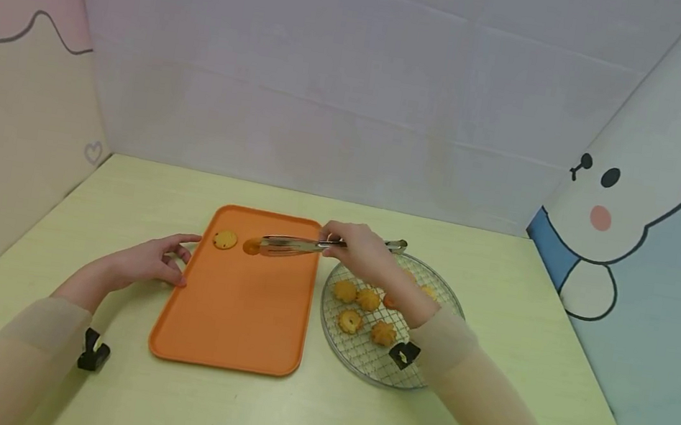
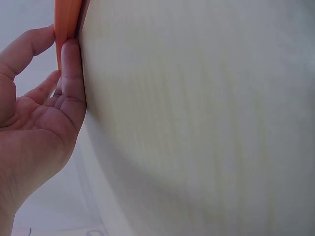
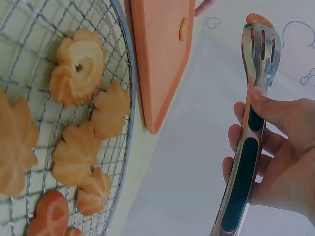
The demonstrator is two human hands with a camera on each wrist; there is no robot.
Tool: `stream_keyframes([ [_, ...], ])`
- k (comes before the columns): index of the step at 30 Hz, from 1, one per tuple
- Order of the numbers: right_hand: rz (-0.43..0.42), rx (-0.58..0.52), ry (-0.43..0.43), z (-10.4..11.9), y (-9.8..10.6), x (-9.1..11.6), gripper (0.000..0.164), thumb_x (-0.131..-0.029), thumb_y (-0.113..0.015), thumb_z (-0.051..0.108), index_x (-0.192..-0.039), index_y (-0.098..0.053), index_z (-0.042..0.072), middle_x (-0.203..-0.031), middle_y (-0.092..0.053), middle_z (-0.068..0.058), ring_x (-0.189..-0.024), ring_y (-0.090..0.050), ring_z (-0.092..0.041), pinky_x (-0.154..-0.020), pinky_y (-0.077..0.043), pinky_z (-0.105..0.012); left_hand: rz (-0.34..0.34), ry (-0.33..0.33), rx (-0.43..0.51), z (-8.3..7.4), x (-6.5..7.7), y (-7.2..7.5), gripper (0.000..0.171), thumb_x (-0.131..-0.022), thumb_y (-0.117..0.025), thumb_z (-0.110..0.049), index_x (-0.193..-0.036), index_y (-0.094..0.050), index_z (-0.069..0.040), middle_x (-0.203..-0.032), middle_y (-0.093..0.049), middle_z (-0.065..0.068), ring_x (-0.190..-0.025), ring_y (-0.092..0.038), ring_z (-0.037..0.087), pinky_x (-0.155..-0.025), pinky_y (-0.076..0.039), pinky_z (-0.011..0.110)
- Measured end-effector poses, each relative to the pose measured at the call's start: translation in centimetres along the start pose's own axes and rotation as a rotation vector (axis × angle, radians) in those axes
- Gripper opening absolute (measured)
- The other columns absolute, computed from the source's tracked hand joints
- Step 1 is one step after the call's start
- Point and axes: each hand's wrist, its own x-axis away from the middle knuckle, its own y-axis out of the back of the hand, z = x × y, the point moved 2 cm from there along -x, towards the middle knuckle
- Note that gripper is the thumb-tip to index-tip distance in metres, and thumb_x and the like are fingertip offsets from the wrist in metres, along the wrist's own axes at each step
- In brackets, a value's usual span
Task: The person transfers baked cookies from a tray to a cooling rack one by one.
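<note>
My right hand [image 1: 361,248] grips metal serving tongs [image 3: 241,182] with dark green handle inserts, fingers and thumb wrapped round them. Between the tongs' slotted ends is a brownish-orange cookie [image 1: 251,246], over the upper part of the orange tray [image 1: 235,314]. A flat round cookie [image 1: 225,240] with dark specks lies near the tray's upper left corner. At the tray's left edge, my left hand [image 1: 140,263] rests with thumb and fingers spread, touching the rim. In the left wrist view, its fingertips [image 2: 72,51] meet the tray's side close to the tabletop.
Right of the tray stands a round wire rack [image 1: 359,360] holding several flower-shaped cookies [image 3: 78,66] and a reddish pretzel-shaped one [image 3: 51,214]. My right forearm crosses above it. The pale table [image 1: 259,419] meets a plain back wall and printed side panels.
</note>
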Motion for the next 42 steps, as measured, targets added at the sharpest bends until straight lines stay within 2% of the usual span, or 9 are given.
stream_keyframes([
  [5,-0.019,-0.001,0.002,0.0,1.2,1.2,0.012,-0.092,-0.060,0.018,-0.105,-0.060,0.016,-0.096,-0.066,-0.001,-0.072,-0.055,-0.013,-0.064,-0.042,-0.030,-0.004,0.012,0.013,0.1,-0.1,0.0,0.090,-0.080,-0.072,-0.007,-0.149,-0.014,-0.003,-0.116,-0.038,0.018,-0.083,-0.056,0.018,-0.074,-0.048,0.026],
  [12,-0.076,0.000,0.051,0.3,2.9,3.0,0.012,-0.090,-0.063,0.013,-0.103,-0.062,0.013,-0.100,-0.067,-0.002,-0.088,-0.063,-0.014,-0.076,-0.049,-0.031,-0.004,0.011,0.012,0.1,-0.1,0.0,0.090,-0.080,-0.072,-0.007,-0.149,-0.014,-0.003,-0.116,-0.038,0.018,-0.083,-0.056,0.018,-0.075,-0.048,0.025],
  [18,-0.088,-0.022,0.048,0.3,4.0,4.8,0.016,-0.090,-0.062,0.012,-0.107,-0.062,0.011,-0.103,-0.065,-0.002,-0.093,-0.064,-0.015,-0.079,-0.051,-0.031,-0.003,0.014,0.012,0.2,-0.1,-0.1,0.090,-0.080,-0.072,-0.007,-0.149,-0.014,-0.004,-0.115,-0.038,0.017,-0.084,-0.057,0.018,-0.075,-0.048,0.025],
  [28,-0.116,-0.009,0.060,-1.0,5.3,7.8,0.018,-0.089,-0.063,0.009,-0.107,-0.062,0.009,-0.102,-0.065,-0.005,-0.094,-0.064,-0.018,-0.080,-0.051,-0.032,-0.002,0.007,0.021,0.1,-0.1,-0.2,0.090,-0.080,-0.072,-0.006,-0.149,-0.014,-0.003,-0.115,-0.038,0.017,-0.083,-0.057,0.018,-0.075,-0.048,0.025],
  [34,-0.106,0.015,0.023,-1.9,6.3,9.8,0.020,-0.088,-0.064,0.009,-0.109,-0.062,0.009,-0.103,-0.065,-0.004,-0.094,-0.064,-0.018,-0.080,-0.051,-0.033,-0.008,0.010,0.010,0.0,0.0,-0.2,0.090,-0.080,-0.072,-0.009,-0.149,-0.015,-0.004,-0.117,-0.039,0.018,-0.083,-0.057,0.019,-0.075,-0.048,0.025],
  [42,-0.133,0.075,0.004,-3.3,7.4,12.2,0.020,-0.088,-0.064,0.008,-0.108,-0.063,0.008,-0.102,-0.065,-0.004,-0.093,-0.064,-0.019,-0.078,-0.052,-0.035,-0.006,0.000,0.021,0.3,-0.1,-0.2,0.090,-0.080,-0.072,-0.009,-0.149,-0.014,-0.004,-0.116,-0.039,0.018,-0.082,-0.057,0.018,-0.074,-0.048,0.026],
])
